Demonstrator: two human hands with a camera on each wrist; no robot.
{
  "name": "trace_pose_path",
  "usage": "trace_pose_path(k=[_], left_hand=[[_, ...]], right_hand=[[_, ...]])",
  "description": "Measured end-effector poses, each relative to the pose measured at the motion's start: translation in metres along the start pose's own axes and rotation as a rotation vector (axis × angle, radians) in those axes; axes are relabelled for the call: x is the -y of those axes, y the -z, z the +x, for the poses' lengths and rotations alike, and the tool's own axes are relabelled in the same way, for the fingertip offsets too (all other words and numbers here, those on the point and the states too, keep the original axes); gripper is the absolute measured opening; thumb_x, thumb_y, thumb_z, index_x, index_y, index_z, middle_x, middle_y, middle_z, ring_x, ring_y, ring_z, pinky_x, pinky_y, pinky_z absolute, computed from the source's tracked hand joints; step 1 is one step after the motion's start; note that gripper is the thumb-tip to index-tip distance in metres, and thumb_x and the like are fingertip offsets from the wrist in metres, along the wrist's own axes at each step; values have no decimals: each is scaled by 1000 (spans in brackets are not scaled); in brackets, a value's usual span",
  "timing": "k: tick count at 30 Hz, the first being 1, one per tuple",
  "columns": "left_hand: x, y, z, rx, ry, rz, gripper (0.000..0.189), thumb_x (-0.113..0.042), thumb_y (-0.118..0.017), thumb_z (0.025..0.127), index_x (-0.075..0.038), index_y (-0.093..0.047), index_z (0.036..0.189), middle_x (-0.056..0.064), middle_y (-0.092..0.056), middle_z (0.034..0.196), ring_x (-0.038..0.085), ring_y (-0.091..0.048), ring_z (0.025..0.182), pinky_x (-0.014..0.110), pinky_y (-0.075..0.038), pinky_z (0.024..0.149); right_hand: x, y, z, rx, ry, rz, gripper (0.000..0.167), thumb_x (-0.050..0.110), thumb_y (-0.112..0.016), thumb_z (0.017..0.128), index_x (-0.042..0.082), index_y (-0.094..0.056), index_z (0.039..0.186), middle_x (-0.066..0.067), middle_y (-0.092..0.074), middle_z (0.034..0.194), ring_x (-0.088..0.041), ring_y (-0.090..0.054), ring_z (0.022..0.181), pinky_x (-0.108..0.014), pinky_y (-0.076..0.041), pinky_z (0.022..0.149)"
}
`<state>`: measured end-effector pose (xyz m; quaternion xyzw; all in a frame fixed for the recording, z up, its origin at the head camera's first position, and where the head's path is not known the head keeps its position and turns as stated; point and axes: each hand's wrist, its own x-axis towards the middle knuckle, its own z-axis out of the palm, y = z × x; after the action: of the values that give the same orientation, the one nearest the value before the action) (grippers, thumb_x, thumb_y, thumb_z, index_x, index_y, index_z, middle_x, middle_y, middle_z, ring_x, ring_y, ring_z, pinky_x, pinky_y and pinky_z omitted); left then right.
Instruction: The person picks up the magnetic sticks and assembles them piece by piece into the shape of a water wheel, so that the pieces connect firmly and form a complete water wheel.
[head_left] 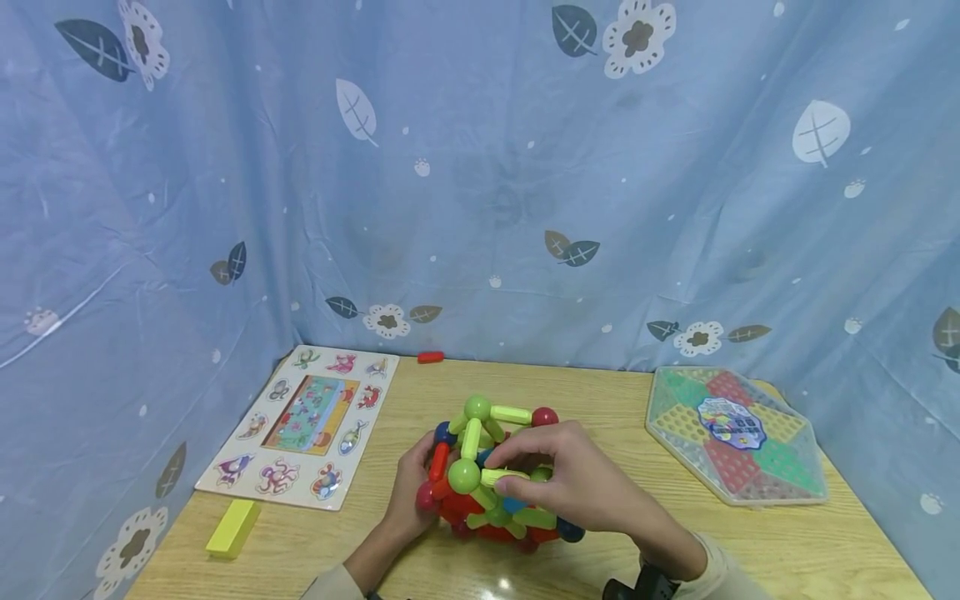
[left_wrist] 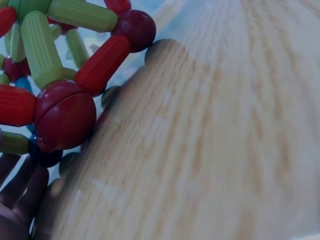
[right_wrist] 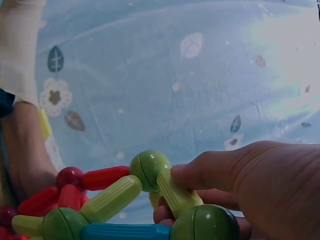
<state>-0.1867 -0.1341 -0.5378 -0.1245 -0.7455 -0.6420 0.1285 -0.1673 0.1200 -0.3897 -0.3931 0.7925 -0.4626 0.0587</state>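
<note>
A frame of magnetic rods and balls [head_left: 471,437] stands on the table in front of me, its rods light green, red and blue. My left hand [head_left: 408,492] holds it at the left side, by a dark blue ball and a red rod. The left wrist view shows fingers [left_wrist: 31,192] close under a dark blue ball [left_wrist: 47,154], beside a large dark red ball [left_wrist: 65,114]. With thumb and fingers my right hand [head_left: 577,479] pinches a light green magnetic rod [right_wrist: 176,192]. That rod meets a green ball [right_wrist: 150,170] at its upper end.
On the left lies a sea-animal puzzle board [head_left: 300,425], with a yellow block [head_left: 233,528] at its near edge. A red rod [head_left: 431,357] lies by the back curtain [head_left: 480,167]. A clear hexagonal case with coloured pieces [head_left: 735,437] is on the right of the wooden table [head_left: 600,387].
</note>
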Motion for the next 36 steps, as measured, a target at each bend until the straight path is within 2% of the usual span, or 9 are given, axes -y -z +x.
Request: trace_pose_path(k=[6, 12, 16, 19, 23, 27, 29, 32, 36], left_hand=[[0, 0, 0, 2, 22, -5, 24, 0, -69, 104, -5, -72, 127, 9, -78, 111, 10, -72, 102, 22, -61, 94], [1, 0, 0, 0, 43, 1, 24, -1, -70, 104, -7, -72, 127, 7, -78, 110, 11, -72, 102, 22, -61, 93], [1, 1, -1, 1, 56, -8, 25, 0, -70, 103, -7, -73, 127, 7, -77, 110, 11, -72, 101, 22, -61, 92], [1, 3, -1, 4, 46, -11, 26, 3, -69, 102, -5, -73, 127, 8, -77, 109, 9, -71, 102, 22, -61, 92], [2, 7, -2, 4, 35, -17, 27, 4, -69, 102, -4, -72, 128, 11, -76, 113, 7, -70, 105, 23, -61, 95], [3, 11, -3, 0, 40, -17, 28, 2, -71, 102, -3, -72, 129, 11, -76, 116, 9, -71, 108, 23, -60, 98], [3, 12, -4, 3, 36, -17, 27, 3, -71, 102, -3, -72, 128, 12, -76, 115, 7, -71, 107, 23, -61, 97], [2, 16, -7, 0, 27, -24, 26, 5, -69, 101, 0, -71, 127, 14, -75, 113, 5, -71, 106, 23, -61, 95], [3, 24, -10, -1, 17, -12, 26, 7, -67, 102, 2, -70, 127, 15, -75, 112, 5, -70, 103, 22, -61, 93]], right_hand=[[2, -2, 3, -5, 6, -55, 15, 27, -83, 100, 22, -83, 114, 9, -82, 107, -4, -74, 96, -27, -65, 81], [2, -2, 1, 1, 18, -60, 15, 26, -83, 100, 22, -83, 114, 10, -81, 106, -3, -74, 95, -27, -65, 82], [2, 11, -3, -9, 53, -58, 16, 25, -79, 103, 22, -81, 118, 5, -82, 109, -5, -75, 95, -29, -65, 80], [-4, 33, -5, -36, 95, 0, 17, 14, -74, 106, 17, -81, 121, -6, -82, 112, -12, -77, 94, -33, -65, 76], [-38, 65, 2, -53, 165, 208, 23, -4, -65, 104, 3, -78, 122, -10, -81, 116, -17, -79, 100, -35, -66, 84], [-101, 82, 22, -73, 218, 413, 25, -5, -60, 106, -2, -75, 126, -3, -81, 120, -15, -77, 110, -33, -64, 96], [-133, 81, 33, -73, 199, 481, 26, -2, -59, 108, -5, -72, 130, -2, -81, 124, -15, -77, 114, -34, -62, 100], [-168, 73, 52, -74, 100, 488, 28, 2, -62, 109, -8, -70, 134, -4, -80, 127, -21, -76, 119, -37, -61, 104], [-186, 49, 80, -52, -56, 371, 32, 11, -72, 106, -2, -73, 136, -9, -80, 129, -33, -76, 122, -38, -62, 103]])
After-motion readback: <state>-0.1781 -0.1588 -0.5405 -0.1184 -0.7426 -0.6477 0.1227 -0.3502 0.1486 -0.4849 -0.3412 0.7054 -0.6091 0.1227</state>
